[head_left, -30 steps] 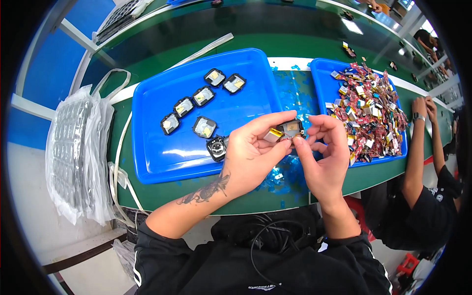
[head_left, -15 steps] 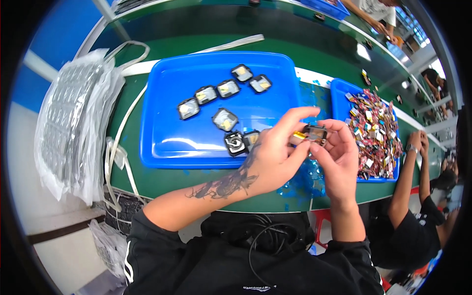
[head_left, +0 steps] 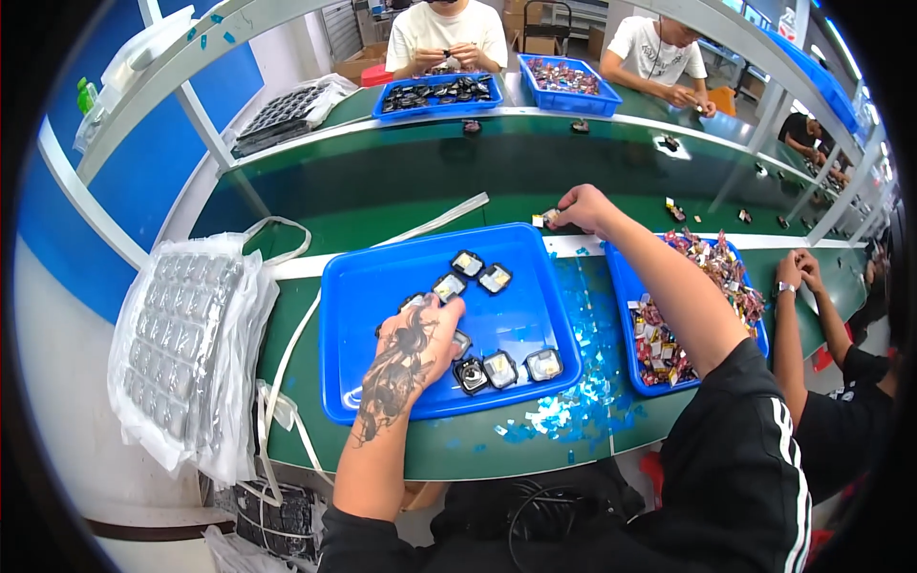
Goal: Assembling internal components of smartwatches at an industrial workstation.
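Observation:
My left hand [head_left: 420,334] lies palm down inside the near blue tray [head_left: 382,413], its fingers curled over small square black parts. What is under the fingers is hidden. More such parts lie loose in the tray, some at the far side [head_left: 495,278] and some near the front edge [head_left: 501,369]. My right hand [head_left: 585,207] reaches out past the tray's far right corner. Its fingertips pinch a small light part [head_left: 546,220] at the white strip on the green bench.
A second blue tray [head_left: 626,286] of colourful small pieces stands to the right. Blue film scraps [head_left: 583,387] litter the bench between the trays. A plastic bag of blister trays [head_left: 181,344] hangs at the left. A co-worker's arms [head_left: 793,315] rest at the right; other people work across the bench.
My hands were together over the tray's front edge holding one part. They have parted: the left dropped into the tray, the right reached far forward. My view tilted up.

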Motion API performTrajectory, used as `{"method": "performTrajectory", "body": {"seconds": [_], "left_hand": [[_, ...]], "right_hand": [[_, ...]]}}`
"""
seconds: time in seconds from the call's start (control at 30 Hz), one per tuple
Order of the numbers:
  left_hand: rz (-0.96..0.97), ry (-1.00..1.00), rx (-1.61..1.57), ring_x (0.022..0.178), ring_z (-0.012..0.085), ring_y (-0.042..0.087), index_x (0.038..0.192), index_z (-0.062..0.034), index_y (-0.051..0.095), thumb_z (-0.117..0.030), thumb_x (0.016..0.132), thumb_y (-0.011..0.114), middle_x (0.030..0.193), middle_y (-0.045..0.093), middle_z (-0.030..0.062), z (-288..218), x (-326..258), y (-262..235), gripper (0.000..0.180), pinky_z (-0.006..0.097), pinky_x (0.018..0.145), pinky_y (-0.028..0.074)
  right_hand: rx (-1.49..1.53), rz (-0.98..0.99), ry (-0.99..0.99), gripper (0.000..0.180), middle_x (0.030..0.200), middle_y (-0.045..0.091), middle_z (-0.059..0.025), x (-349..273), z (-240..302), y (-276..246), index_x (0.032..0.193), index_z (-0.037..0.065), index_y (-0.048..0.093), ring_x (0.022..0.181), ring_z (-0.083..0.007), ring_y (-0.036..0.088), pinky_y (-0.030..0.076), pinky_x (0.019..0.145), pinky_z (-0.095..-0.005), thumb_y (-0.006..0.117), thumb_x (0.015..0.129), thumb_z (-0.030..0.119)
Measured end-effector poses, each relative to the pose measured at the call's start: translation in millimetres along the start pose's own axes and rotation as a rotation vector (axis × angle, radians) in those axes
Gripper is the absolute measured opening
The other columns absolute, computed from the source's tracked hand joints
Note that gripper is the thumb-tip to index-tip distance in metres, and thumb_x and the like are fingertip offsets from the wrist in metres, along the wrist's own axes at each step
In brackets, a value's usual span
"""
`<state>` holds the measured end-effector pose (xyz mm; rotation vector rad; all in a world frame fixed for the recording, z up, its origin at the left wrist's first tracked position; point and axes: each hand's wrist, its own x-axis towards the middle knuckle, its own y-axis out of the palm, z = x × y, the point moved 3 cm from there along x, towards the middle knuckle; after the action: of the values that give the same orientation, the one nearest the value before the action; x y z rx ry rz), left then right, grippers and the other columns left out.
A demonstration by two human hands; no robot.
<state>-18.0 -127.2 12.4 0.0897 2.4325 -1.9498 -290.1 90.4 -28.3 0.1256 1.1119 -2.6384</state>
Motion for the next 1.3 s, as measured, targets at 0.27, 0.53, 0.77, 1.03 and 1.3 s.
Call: {"method": "performTrajectory", "body": {"seconds": [0.27, 0.53, 0.77, 1.03, 1.3], "left_hand": [[-0.200, -0.020, -0.143, 0.092, 0.0351, 0.064, 0.101, -0.0072, 0.058, -0.020, 0.088, 0.064, 0.097, 0.066, 0.0134, 0, 13, -9, 0.019, 0.047, 0.078, 0.052], [0.063, 0.088, -1.587, 0.079, 0.0148, 0.066, 0.112, 0.0012, 0.055, -0.007, 0.095, 0.058, 0.094, 0.066, 0.0090, -47, 25, 7, 0.019, 0.028, 0.071, 0.058], [0.200, 0.003, -1.656, 0.077, 0.0121, 0.067, 0.124, -0.0049, 0.052, -0.011, 0.096, 0.057, 0.098, 0.068, 0.0127, -59, 21, 23, 0.028, 0.025, 0.069, 0.056], [-0.260, 0.288, -0.963, 0.090, 0.0207, 0.062, 0.121, -0.0148, 0.066, 0.001, 0.085, 0.062, 0.110, 0.054, 0.0101, -78, 10, 12, 0.039, 0.030, 0.077, 0.054], [-0.491, 0.438, -0.611, 0.083, 0.0250, 0.062, 0.103, -0.0117, 0.074, -0.005, 0.073, 0.077, 0.095, 0.056, 0.0104, -94, 3, 18, 0.031, 0.035, 0.070, 0.052]], "right_hand": [[-0.303, -0.104, -0.403, 0.018, 0.080, 0.069, -0.0104, -73, 23, -67, 0.091, 0.002, 0.069, 0.076, -0.0240, 0.068, 0.053, 0.073, -0.0355, 0.070, 0.078, 0.015], [-0.591, 0.349, -0.456, 0.020, 0.086, 0.069, -0.0135, -148, -27, -89, 0.091, 0.003, 0.071, 0.082, -0.0269, 0.067, 0.052, 0.075, -0.0369, 0.073, 0.077, 0.018], [-0.333, 0.213, -0.405, 0.021, 0.076, 0.058, -0.0025, -166, -31, -92, 0.089, 0.004, 0.058, 0.072, -0.0130, 0.058, 0.047, 0.067, -0.0272, 0.075, 0.079, 0.012], [0.985, 0.208, -0.020, 0.029, 0.080, 0.057, 0.0033, -199, -28, -80, 0.118, 0.005, 0.058, 0.066, -0.0035, 0.052, 0.043, 0.059, -0.0174, 0.065, 0.090, 0.009], [1.031, 0.200, -0.102, 0.033, 0.087, 0.059, 0.0002, -202, -5, -50, 0.122, 0.002, 0.056, 0.074, -0.0074, 0.055, 0.047, 0.072, -0.0235, 0.065, 0.092, 0.014]]}}
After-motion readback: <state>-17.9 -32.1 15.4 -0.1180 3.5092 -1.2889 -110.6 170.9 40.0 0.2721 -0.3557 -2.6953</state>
